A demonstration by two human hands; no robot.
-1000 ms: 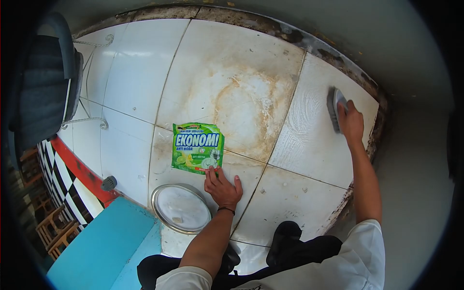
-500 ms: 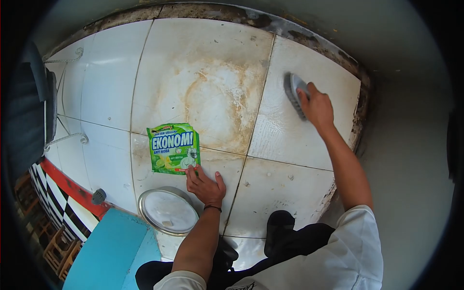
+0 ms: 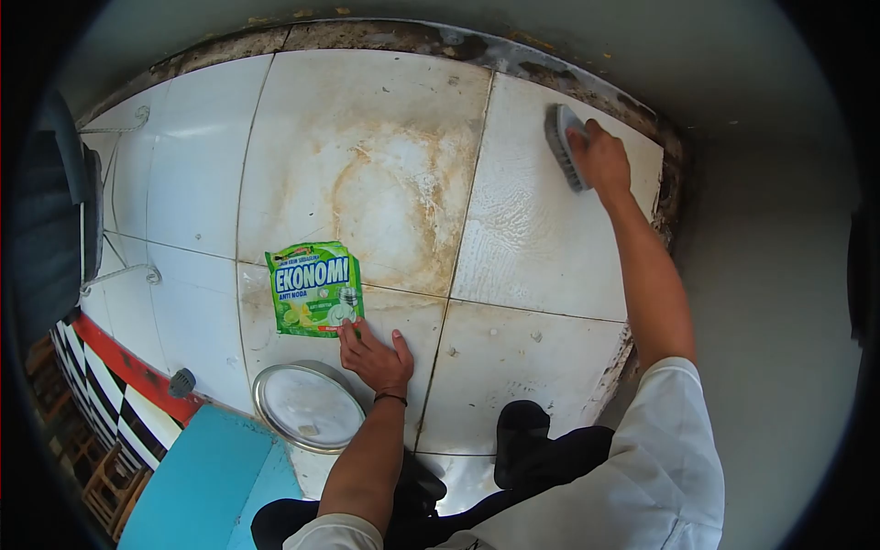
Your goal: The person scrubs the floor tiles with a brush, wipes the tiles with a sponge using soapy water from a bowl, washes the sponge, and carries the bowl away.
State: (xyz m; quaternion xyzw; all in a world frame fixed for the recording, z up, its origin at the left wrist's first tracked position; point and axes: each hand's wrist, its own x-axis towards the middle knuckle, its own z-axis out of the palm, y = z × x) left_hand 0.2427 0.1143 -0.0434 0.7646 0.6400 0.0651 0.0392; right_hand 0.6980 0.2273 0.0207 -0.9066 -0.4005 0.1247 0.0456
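Note:
My right hand (image 3: pixel 604 163) is closed round a grey scrub brush (image 3: pixel 567 147), its bristles pressed on a wet white floor tile (image 3: pixel 522 215) at the upper right. Wet streaks cover that tile below the brush. My left hand (image 3: pixel 378 356) rests flat on the floor with its fingers spread. Its fingertips touch the lower right corner of a green Ekonomi detergent pouch (image 3: pixel 316 290), which lies flat. Just left of this hand is a round metal lid or tin (image 3: pixel 307 406) with a pale top.
Brown stains mark the large middle tile (image 3: pixel 385 192). A dirty ledge (image 3: pixel 394 37) runs along the wall. At the lower left stands a turquoise block (image 3: pixel 197 477) beside a red edge (image 3: pixel 137 367). A dark chair-like object (image 3: pixel 50 220) sits at the far left. My dark shoe (image 3: pixel 522 435) is below.
My right hand has pushed the brush upward over the tile, nearer the wall ledge. The left hand stays beside the pouch; the whole view has shifted slightly.

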